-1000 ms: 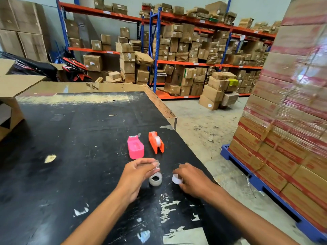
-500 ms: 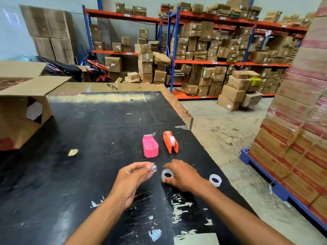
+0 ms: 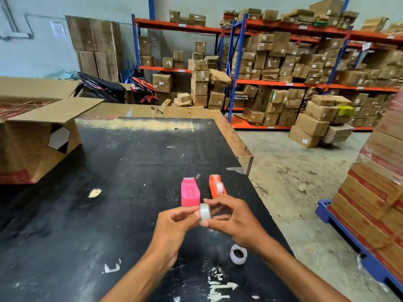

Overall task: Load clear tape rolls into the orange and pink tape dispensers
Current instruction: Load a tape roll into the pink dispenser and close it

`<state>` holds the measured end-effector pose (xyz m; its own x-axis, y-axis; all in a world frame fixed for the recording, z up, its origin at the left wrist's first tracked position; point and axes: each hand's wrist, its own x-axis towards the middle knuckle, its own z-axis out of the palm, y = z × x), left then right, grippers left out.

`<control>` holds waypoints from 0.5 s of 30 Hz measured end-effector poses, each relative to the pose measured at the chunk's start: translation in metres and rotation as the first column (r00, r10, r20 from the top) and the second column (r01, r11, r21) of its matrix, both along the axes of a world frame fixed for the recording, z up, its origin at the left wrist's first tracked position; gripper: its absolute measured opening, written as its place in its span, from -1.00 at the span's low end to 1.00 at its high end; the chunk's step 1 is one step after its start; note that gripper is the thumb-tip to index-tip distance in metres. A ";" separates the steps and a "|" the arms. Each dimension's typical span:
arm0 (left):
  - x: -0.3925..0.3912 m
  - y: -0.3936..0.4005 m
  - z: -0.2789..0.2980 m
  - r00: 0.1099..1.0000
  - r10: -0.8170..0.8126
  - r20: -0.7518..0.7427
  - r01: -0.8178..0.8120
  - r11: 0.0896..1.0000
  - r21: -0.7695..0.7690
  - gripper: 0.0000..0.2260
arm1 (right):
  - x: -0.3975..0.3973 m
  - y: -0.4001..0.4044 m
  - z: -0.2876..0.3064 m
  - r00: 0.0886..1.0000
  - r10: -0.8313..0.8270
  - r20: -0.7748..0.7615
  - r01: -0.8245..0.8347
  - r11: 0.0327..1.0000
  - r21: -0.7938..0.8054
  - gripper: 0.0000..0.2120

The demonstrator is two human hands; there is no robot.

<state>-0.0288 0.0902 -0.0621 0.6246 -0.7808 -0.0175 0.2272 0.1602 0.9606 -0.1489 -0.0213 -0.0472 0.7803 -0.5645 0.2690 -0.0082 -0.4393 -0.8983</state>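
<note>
From the head camera, both hands meet above the black tabletop: the left hand and right hand have their fingers pinched together on a clear tape roll, held upright just in front of the pink dispenser. The orange dispenser beside it seems to carry a roll already. A second roll lies near the right wrist. Next, I'd guess, comes finding the tape's end and seating the roll in the pink one.
</note>
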 end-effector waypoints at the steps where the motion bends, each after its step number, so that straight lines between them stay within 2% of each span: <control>1: -0.002 -0.004 0.001 1.000 0.000 0.002 0.000 1.000 -0.001 -0.87 | -0.001 -0.005 0.001 1.000 -0.002 0.004 0.002 0.999 -0.038 -0.66; 7: -0.009 -0.023 0.013 0.998 -0.068 -0.009 0.068 0.997 0.027 -0.81 | 0.003 -0.029 0.002 1.000 -0.003 -0.030 -0.006 0.955 -0.296 -0.62; 11: -0.007 -0.031 0.013 0.990 0.049 0.135 -0.057 0.997 0.051 -0.91 | 0.014 -0.032 -0.003 0.998 0.053 -0.016 -0.055 0.927 -0.370 -0.69; 15: 0.000 -0.036 0.012 0.953 0.135 0.272 -0.168 0.981 0.102 -0.93 | 0.023 -0.036 -0.004 0.997 0.075 0.002 -0.070 0.932 -0.355 -0.74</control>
